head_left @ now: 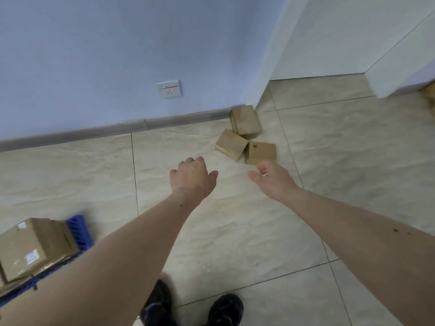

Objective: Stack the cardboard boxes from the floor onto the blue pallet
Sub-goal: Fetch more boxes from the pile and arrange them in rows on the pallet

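At the bottom edge, two black shoes point(193, 307) stand on a floor of large beige stone-look tiles point(235, 231) with thin dark grout lines. Low at the left, a blue ribbed plastic pallet point(80, 234) shows only a corner and an edge strip; a brown cardboard box with white labels point(35, 245) sits on it, its long side running roughly left to right, with the rim of another box just beneath.

Both bare forearms stretch forward over the tiles. The left hand point(193, 177) is palm down with fingers loosely spread, holding nothing. The right hand point(273, 177) is turned thumb-inward, fingers relaxed and slightly bent, also empty, near the closest box but apart from it.

Beyond the hands, three small brown cardboard boxes point(247, 137) lie clustered on the floor, touching one another. The nearest, on the right, lies flat with a dark spot on top; the left one is turned diagonally; the farthest tilts, its long axis pointing toward the wall corner.

Behind them a grey skirting board point(117, 128) lines a pale blue wall point(94, 43) bearing a white socket plate point(168, 88). Further right, white walls point(341, 31) frame an opening.
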Motion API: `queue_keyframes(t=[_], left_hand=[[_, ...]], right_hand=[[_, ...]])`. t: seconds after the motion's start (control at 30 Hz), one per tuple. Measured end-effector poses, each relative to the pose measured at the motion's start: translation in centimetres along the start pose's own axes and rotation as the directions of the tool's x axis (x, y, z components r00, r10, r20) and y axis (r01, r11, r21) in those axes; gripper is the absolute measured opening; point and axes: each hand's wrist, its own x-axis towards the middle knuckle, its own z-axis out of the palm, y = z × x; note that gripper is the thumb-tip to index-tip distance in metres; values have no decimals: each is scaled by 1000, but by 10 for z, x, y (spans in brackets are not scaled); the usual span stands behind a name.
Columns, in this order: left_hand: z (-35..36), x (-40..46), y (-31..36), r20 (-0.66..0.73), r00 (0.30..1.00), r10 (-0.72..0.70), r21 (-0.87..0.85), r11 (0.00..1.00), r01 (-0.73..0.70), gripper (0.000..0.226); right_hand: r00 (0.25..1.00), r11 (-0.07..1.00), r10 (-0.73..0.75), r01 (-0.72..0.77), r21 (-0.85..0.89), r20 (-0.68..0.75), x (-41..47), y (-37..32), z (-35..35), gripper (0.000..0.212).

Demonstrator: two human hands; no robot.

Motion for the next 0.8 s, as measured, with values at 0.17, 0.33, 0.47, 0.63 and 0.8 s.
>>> queue_keyframes(t=[0.17,0.33,0.47,0.63,0.8], left_hand=[[1,46,50,6,999,38,31,999,-38,48],[-6,115,86,12,998,56,34,998,-57,48],[-7,172,108,47,997,56,49,997,-58,48],[8,232,124,82,994,73,109,991,-82,49],[41,285,139,127,992,-1,89,996,-10,48]], right_hand=[[998,999,45,-45,-7,-45,47,27,-43,46],[997,998,60,-62,-23,-52,113,32,-82,48],[997,997,66,-68,-47,-32,171,33,-102,45],[998,994,67,-66,-81,2,243,38,-104,53],[997,992,67,-61,-108,44,312,46,-92,57]])
